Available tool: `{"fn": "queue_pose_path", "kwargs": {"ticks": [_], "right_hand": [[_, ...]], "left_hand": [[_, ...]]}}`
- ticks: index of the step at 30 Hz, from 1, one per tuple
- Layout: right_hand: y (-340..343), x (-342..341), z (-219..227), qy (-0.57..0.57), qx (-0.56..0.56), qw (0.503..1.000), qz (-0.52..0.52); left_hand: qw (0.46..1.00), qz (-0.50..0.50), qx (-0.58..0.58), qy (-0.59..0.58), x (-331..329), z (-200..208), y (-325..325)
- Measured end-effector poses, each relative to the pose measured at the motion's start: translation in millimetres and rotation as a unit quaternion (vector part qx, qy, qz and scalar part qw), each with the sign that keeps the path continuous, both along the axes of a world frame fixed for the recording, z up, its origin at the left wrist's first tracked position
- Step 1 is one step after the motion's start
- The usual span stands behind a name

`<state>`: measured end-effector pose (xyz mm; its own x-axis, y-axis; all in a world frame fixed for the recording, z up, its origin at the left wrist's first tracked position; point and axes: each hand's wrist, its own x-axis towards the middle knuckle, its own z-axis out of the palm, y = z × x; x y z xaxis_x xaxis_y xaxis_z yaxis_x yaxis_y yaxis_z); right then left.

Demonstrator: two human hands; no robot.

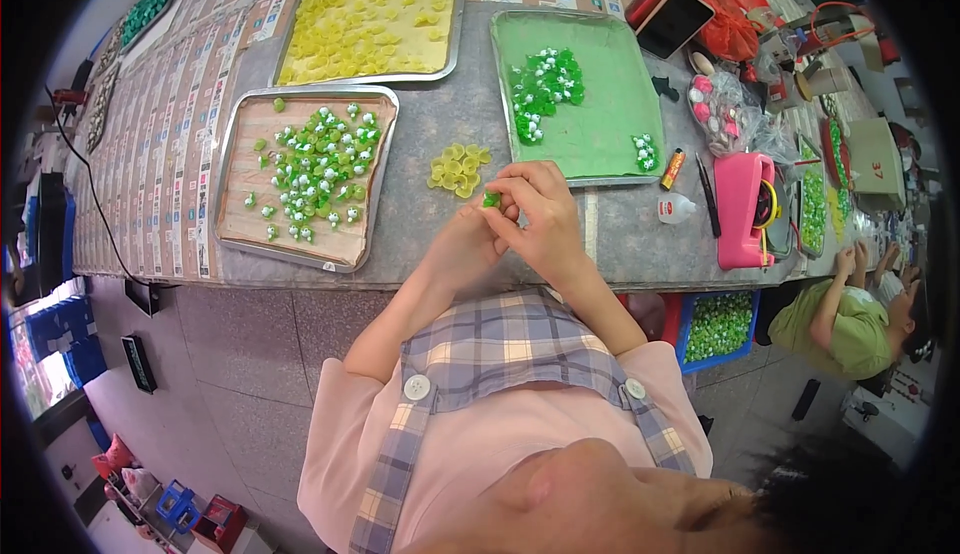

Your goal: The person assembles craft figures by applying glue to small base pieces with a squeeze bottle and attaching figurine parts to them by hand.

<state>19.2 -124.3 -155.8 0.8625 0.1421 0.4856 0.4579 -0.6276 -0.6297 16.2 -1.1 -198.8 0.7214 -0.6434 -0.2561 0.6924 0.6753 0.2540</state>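
Right at the near edge of the grey-covered counter (425,119), the two hands meet. The right hand (540,212) has its fingertips pinched on a small, glossy green piece (491,199); the left hand (474,241) curls close against it, fingers mostly hidden — whether it grips too, I can't tell. Just off the fingertips, at eleven o'clock from the hands, there's a loose cluster of translucent yellow cup-shaped pieces (460,169). Swing to three o'clock: a small white plastic bottle (676,209), with a pink plastic tape dispenser (745,216) beyond it. Over at nine to ten, a brown-lined metal tray (240,159) carries scattered green-and-white pieces (318,164). Up at one o'clock, a green-lined metal tray (610,79) — more green-and-white clumps there! Farthest, at eleven, a cream-lined metal tray (430,51) spread with yellow pieces.
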Motion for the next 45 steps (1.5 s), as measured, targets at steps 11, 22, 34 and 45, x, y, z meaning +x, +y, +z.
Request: {"fn": "queue_pose_path", "kwargs": {"ticks": [11,22,34,45], "right_hand": [[-5,-2,-11,0.052,0.002,0.998,0.027],[2,25,-54,0.054,-0.077,0.993,0.069],[4,15,-38,0.145,0.119,0.978,0.086],[-24,-10,-25,-0.025,-0.03,0.998,0.047]], "left_hand": [[0.851,0.16,0.405,-0.293,18,1,77],[0.451,-0.02,0.799,-0.397,-8,1,166],[0.624,0.131,0.699,-0.324,9,1,130],[0.956,-0.075,0.249,-0.139,15,6,18]]}}
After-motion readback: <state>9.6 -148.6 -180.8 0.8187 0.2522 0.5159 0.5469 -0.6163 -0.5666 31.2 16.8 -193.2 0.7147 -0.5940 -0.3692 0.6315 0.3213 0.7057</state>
